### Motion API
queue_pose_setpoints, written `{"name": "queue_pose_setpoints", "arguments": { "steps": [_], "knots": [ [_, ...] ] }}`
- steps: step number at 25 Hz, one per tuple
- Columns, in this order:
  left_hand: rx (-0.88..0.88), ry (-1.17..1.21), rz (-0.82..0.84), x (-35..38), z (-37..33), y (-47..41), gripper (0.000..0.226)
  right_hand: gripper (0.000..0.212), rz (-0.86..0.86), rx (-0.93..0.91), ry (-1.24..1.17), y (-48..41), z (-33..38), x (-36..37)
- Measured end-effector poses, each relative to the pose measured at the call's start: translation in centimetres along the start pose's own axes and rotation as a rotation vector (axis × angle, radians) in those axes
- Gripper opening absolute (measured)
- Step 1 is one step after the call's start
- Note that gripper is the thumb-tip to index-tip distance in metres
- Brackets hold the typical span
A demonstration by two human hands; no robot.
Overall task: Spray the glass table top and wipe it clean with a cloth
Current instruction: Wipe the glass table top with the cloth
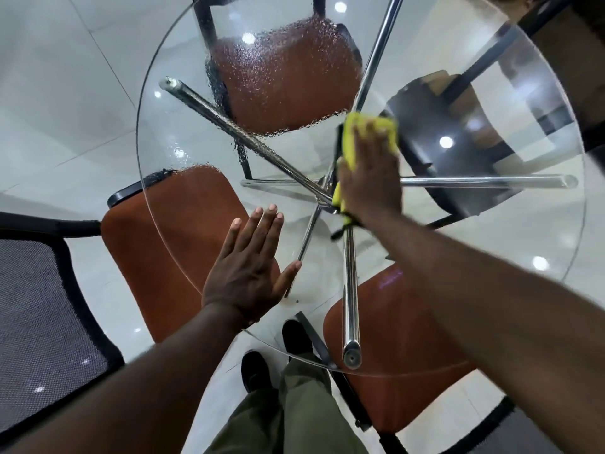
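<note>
The round glass table top (170, 103) fills the view, with chrome legs showing through it. Spray droplets cover its far and left parts, over the orange seat behind. My right hand (370, 175) lies flat on a yellow cloth (352, 139) near the table's middle, fingers straight, pressing it to the glass. The cloth sticks out past my fingertips and beside my wrist. My left hand (252, 267) rests flat on the near part of the glass with fingers straight and holds nothing. No spray bottle is in view.
Orange-seated chairs stand around the table: one at the far side (288, 80), one at the left (173, 231), one at the near right (402, 322). A black mesh chair (42, 316) is at the far left. My feet (258, 365) stand on white tiles.
</note>
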State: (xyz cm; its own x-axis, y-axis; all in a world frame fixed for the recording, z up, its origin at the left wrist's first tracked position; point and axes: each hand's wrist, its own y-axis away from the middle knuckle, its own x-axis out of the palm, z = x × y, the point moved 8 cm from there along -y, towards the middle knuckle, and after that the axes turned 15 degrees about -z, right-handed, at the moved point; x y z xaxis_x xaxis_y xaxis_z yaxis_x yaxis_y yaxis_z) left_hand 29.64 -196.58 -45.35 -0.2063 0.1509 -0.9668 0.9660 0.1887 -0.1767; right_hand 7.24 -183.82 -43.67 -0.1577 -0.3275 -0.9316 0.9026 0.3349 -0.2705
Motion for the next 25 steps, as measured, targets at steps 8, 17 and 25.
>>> {"name": "queue_pose_setpoints", "arguments": {
  "steps": [8,17,25],
  "knots": [
    [-0.012,0.011,0.03,-0.1,0.0,-0.1,0.084,0.067,0.09,-0.272,-0.064,3.8,-5.4,-2.5],
    [-0.017,0.024,0.038,-0.5,-0.1,-0.3,0.085,0.066,0.264,-0.43,-0.044,14.1,-3.0,-1.4],
    [-0.008,0.003,0.026,0.1,-0.1,-0.1,0.084,0.073,-0.069,0.075,0.05,0.6,-6.5,-2.2]
  ]
}}
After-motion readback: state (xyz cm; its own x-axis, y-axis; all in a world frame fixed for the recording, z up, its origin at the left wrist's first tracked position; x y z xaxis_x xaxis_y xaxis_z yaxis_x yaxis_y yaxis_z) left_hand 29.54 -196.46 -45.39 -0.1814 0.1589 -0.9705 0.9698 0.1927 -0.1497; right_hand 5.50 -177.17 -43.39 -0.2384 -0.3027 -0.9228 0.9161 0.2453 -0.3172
